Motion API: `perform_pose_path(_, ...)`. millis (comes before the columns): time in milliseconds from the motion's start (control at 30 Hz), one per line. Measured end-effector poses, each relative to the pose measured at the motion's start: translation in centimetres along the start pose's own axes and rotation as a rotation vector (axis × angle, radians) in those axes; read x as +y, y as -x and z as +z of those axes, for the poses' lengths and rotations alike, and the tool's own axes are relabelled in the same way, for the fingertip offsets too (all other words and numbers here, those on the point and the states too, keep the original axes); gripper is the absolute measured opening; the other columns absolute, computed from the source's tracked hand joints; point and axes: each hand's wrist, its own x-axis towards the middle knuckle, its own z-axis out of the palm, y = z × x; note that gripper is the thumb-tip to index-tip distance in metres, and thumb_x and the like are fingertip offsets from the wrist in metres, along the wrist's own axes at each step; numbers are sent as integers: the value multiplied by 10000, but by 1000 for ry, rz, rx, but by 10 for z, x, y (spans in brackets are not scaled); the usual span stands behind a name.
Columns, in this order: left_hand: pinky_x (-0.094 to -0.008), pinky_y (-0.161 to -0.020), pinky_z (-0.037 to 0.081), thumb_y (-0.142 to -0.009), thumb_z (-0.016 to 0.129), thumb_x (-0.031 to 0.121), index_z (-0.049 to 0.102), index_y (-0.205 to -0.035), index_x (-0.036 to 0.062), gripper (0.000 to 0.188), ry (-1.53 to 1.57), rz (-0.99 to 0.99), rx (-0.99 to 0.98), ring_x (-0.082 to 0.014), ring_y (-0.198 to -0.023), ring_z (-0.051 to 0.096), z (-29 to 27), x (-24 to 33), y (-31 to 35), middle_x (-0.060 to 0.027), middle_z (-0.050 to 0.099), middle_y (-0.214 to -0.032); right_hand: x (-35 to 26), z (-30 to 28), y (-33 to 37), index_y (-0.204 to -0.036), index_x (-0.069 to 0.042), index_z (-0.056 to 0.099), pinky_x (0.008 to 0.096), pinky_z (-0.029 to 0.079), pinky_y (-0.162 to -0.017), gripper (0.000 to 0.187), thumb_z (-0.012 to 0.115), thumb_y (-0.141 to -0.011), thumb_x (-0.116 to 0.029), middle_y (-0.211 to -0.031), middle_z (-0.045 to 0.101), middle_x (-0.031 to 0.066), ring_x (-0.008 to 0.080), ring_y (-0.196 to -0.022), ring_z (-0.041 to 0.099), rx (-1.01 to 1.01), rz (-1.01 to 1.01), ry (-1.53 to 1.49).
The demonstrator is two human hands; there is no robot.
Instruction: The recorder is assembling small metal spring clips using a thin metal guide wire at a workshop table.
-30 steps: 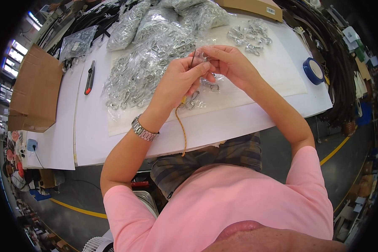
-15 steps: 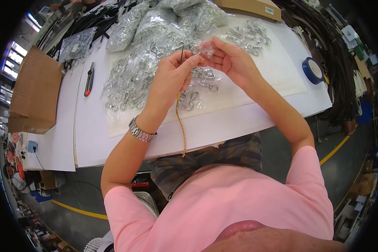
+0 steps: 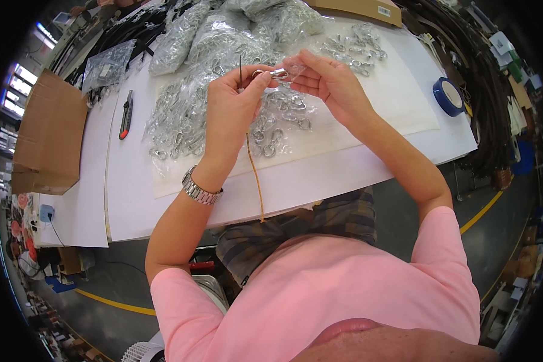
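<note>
Above the table, my left hand [image 3: 235,93] pinches a shiny metal snap hook [image 3: 279,73] between thumb and forefinger. A thin dark pointed tool [image 3: 241,69] also sticks up out of that hand, and a yellow-orange cord [image 3: 256,175] hangs below it to the table's front edge. My right hand [image 3: 332,81] has thumb and forefinger closed on a small clear plastic bag [image 3: 296,67] at the hook's right end; its other fingers are half curled. Whether the hook is still partly inside the bag I cannot tell. Beneath both hands lies a pile of bagged snap hooks [image 3: 184,120].
Large clear bags of hooks [image 3: 223,36] fill the back. A smaller group of hooks [image 3: 356,51] lies back right. A utility knife [image 3: 126,114] and cardboard box [image 3: 51,133] are left, blue tape [image 3: 448,98] right. Dark straps [image 3: 485,90] hang beyond the right edge.
My left hand has shifted a little left, away from the right hand. The snap hook now shows more clearly between them, lying more level. The cord has swung slightly left.
</note>
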Motion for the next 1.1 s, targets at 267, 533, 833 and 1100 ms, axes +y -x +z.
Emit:
perform_pose_path(267,-180,-450,286,-992,668,134,760,-1081,-4,188,-76,50,32,18,-518,426,1,5,2,-36,765,-836,-2,-2,0,-1143,5,714,329,590,-933,391,601,-1056,-358,-1115,757,123,200,-1022,738,12,5,-45)
perform_pose_path(533,-185,-478,283,-971,679,115,774,-1055,0,171,-145,68,54,30,-553,416,1,6,3,-17,770,-831,1,-2,-3,-1101,-2,723,329,593,-935,340,608,-1054,-318,-1091,759,118,188,-1006,738,-37,-4,-60)
perform_pose_path(833,-186,-477,285,-976,671,110,769,-1081,-5,184,-166,61,12,31,-551,411,3,7,4,-31,781,-842,0,-4,-4,-1068,7,705,334,596,-940,308,562,-1071,-266,-1130,752,144,201,-1009,735,-33,38,-129)
perform_pose_path(1100,-182,-474,275,-991,666,110,766,-1085,-5,179,-135,72,26,34,-547,395,4,9,4,-35,781,-842,2,-3,-3,-1202,24,662,352,594,-967,302,543,-1064,-217,-1178,735,163,246,-1088,729,-76,24,-119)
